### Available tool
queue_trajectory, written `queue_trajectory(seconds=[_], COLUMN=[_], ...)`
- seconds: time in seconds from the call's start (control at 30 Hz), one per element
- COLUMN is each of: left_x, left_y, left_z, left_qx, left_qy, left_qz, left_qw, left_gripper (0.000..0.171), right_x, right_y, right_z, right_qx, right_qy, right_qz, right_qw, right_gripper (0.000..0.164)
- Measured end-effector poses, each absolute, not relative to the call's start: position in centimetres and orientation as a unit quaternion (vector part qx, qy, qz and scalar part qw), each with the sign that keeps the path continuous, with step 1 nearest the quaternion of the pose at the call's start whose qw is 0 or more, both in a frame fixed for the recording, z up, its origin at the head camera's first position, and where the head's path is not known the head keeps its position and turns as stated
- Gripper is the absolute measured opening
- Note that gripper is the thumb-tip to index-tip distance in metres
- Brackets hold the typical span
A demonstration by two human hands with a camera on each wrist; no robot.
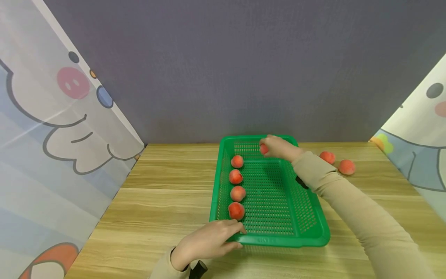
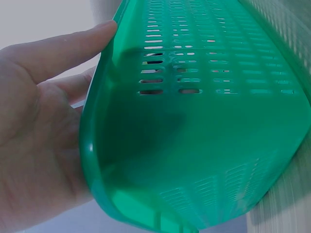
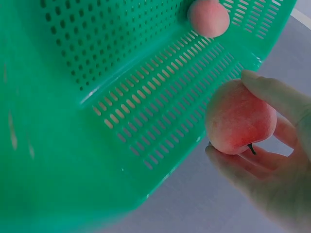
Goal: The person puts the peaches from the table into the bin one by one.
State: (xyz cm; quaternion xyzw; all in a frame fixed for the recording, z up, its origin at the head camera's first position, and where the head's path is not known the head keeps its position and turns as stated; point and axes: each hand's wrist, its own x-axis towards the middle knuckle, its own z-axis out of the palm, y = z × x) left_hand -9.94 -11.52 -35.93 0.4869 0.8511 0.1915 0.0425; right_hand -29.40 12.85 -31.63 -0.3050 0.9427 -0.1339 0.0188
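Note:
A green plastic basket [image 1: 271, 241] with slotted walls stands on the wooden table. Along its left side lies a row of several peaches, the nearest peach [image 1: 236, 211] close to my left hand [image 1: 211, 239]. That hand grips the basket's near left rim, thumb on one side of the wall and fingers on the other, as the left wrist view shows. Over the far end of the basket, my right hand [image 1: 280, 148] holds a peach [image 3: 240, 119] between thumb and fingers. A short dark stem sticks out of this peach. Another peach [image 3: 209, 18] rests in the basket beyond it.
Two loose peaches, one peach [image 1: 327, 157] and another peach [image 1: 347, 167], lie on the table [image 1: 163, 197] right of the basket, just past my right forearm. A grey wall [image 1: 244, 77] rises behind the table; cartoon-printed curtains hang at both sides.

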Motion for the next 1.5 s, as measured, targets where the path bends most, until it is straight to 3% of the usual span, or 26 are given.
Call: queue_trajectory(seconds=[0.77, 1.5], left_x=[-9.9, -10.0], left_y=[-11.6, -11.6], left_z=[-36.0, -36.0], left_qx=[0.487, 0.491], left_qy=[0.851, 0.85], left_qz=[0.189, 0.188], left_qw=[0.05, 0.038], left_gripper=[0.021, 0.021], right_x=[-31.3, -31.9], right_y=[9.8, 9.8], right_z=[-35.8, -39.2], right_qx=[-0.265, -0.229], right_qy=[0.947, 0.959], right_qz=[-0.154, -0.15], right_qw=[0.098, 0.073], right_gripper=[0.043, 0.043])
